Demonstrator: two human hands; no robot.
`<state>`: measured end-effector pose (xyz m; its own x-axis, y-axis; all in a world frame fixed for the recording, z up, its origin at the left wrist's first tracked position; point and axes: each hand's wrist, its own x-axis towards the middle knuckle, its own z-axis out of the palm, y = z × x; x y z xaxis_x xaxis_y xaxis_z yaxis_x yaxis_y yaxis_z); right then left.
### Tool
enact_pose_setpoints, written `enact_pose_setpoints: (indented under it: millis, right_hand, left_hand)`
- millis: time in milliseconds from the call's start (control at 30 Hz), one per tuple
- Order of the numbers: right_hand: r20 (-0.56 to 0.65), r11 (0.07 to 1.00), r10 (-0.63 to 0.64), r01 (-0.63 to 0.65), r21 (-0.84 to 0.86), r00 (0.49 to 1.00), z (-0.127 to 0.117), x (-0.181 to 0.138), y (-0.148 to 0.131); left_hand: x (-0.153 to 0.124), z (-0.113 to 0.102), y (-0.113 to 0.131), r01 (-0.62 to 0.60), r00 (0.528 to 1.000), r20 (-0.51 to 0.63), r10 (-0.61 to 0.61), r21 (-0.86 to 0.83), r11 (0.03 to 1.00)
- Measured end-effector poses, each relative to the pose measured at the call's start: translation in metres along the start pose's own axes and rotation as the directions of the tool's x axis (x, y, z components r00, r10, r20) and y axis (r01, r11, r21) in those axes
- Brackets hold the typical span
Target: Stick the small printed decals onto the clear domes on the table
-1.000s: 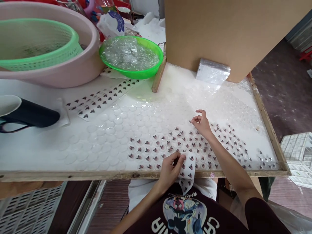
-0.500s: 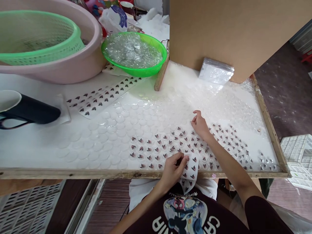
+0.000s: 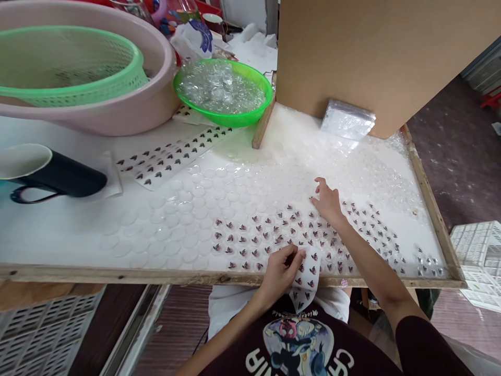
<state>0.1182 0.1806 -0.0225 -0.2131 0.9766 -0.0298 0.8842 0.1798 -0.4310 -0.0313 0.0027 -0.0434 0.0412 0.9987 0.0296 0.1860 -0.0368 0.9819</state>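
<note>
At the table's near edge, my left hand (image 3: 282,269) pinches a white sticker sheet (image 3: 307,279) printed with small dark-and-pink motifs. The sheet's lower end hangs over the edge toward my shirt. My right hand (image 3: 329,204) is over the clear round discs (image 3: 230,190), index finger stretched forward and apart from the thumb. By its thumb tip is a small dark mark (image 3: 312,198), apparently a sticker on a disc. Rows of discs bearing stickers (image 3: 254,239) lie around both hands; plain ones spread to the left and farther back.
A wooden rim (image 3: 117,275) borders the white table. At left are a dark mug (image 3: 74,175) and more sticker sheets (image 3: 168,156). Behind are a pink basin (image 3: 129,120), a green bowl of clear pieces (image 3: 235,117), cardboard (image 3: 371,57) and a clear plastic stack (image 3: 348,119).
My right hand's fingers have spread farther apart near the dark mark. My left hand keeps the sheet in much the same place. The camera view has shifted slightly.
</note>
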Motion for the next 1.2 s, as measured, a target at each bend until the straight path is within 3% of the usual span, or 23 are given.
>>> enact_pose_setpoints:
  millis: [167,367,533,600,867,1033,1200]
  right_hand:
    - [0.039,0.999,-0.006,0.004,0.033,0.999,-0.002,-0.001,0.003]
    - [-0.145,0.992,-0.065,0.080,0.098,0.987,-0.003,0.006,-0.007]
    - [0.108,0.931,0.000,-0.039,0.363,0.994,0.003,0.015,-0.019]
    - [0.136,0.919,0.022,-0.074,0.387,0.990,0.007,0.018,-0.021]
    - [0.115,0.947,0.011,-0.047,0.318,0.993,0.019,0.024,-0.027]
    - [0.102,0.990,-0.072,0.059,0.131,0.992,0.017,0.016,-0.031]
    - [0.106,0.999,-0.043,0.043,0.010,0.993,0.015,0.009,-0.024]
  left_hand:
    - [0.001,0.000,0.000,0.006,1.000,0.004,-0.006,0.001,1.000]
    - [0.001,-0.001,0.003,0.016,1.000,0.014,-0.016,-0.004,1.000]
    - [0.001,0.000,0.004,0.024,1.000,0.012,-0.024,-0.010,1.000]
    - [0.001,0.000,0.004,0.024,1.000,0.011,-0.024,-0.014,1.000]
    - [0.001,-0.002,0.007,0.020,1.000,0.000,-0.020,-0.029,0.999]
    - [0.001,-0.003,0.010,0.026,1.000,-0.001,-0.026,-0.029,0.999]
    - [0.002,-0.002,0.008,0.028,1.000,-0.014,-0.028,-0.033,0.999]
